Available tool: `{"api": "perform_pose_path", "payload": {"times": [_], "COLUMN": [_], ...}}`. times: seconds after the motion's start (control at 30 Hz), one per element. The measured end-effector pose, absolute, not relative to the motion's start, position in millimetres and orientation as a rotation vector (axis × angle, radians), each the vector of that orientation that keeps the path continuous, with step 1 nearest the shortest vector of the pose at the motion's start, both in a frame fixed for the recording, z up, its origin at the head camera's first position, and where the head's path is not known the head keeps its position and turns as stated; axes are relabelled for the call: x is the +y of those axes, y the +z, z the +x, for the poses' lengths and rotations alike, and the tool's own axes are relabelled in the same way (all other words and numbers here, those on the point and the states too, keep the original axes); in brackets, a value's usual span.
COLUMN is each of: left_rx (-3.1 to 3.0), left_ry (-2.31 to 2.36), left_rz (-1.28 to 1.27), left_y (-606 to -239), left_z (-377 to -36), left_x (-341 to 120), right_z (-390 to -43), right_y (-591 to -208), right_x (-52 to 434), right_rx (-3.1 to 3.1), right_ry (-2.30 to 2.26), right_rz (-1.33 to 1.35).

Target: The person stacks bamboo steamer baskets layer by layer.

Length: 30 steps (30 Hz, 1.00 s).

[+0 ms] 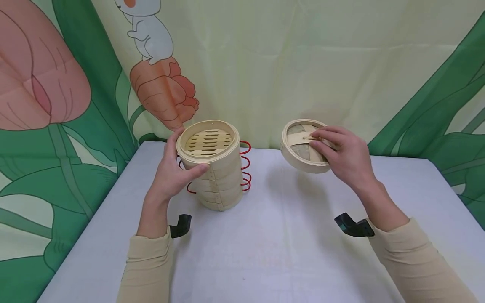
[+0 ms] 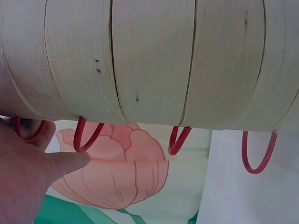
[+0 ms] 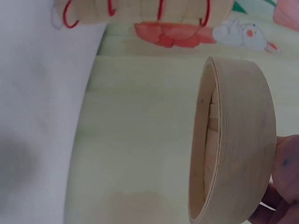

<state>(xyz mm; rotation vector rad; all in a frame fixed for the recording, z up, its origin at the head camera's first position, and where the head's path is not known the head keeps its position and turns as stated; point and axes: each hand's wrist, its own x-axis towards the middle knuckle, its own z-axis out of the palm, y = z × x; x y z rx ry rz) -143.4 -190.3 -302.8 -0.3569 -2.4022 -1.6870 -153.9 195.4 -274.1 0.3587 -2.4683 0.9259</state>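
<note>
Bamboo steamer baskets (image 1: pixel 217 172), stacked several tiers high, stood toward the far left of a white table (image 1: pixel 288 244), the uppermost tier uncovered so that its slatted floor showed. A person's left hand (image 1: pixel 172 172) gripped the top tier, the thumb curled across its near side and the fingers wrapped round the far edge by the backdrop. Red wire loops (image 1: pixel 245 166) stuck out from the stack on its right and, partly hidden by the hand, on its left; the left wrist view caught four of them hanging along the pale wooden wall, with the thumb (image 2: pixel 56 163) just beside one. The right hand (image 1: pixel 342 158) held the steamer lid (image 1: pixel 301 147) in the air, well apart from the stack and off to its right, tilted so its woven top faced the camera. Its fingertips were curled over the strip handle at the lid's centre and pinched it. From the right wrist camera the lid (image 3: pixel 238 140) was seen edge-on, its hollow underside turned toward the table, with fingers (image 3: pixel 285 172) pressed against its top. Both arms wore beige sleeves (image 1: pixel 149 265). A printed curtain (image 1: pixel 75 105) with green leaves, a pink flower and a white rabbit hung behind the table.
</note>
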Motion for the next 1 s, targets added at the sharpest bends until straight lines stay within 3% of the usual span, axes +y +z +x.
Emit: {"api": "perform_pose_path", "payload": {"times": [0.47,1.0], "left_rx": [-2.388,-2.388], "left_ry": [-1.69,-1.675], "left_rz": [-0.367,-0.381], "left_y": [-303,-305], "left_z": [-143,-145], "left_x": [-190,-191], "right_z": [-155,-170], "right_y": [-230,-211], "right_x": [146,99], "right_rx": [-2.424,-2.421], "right_ry": [1.031,1.106], "right_rz": [0.432,0.542]}}
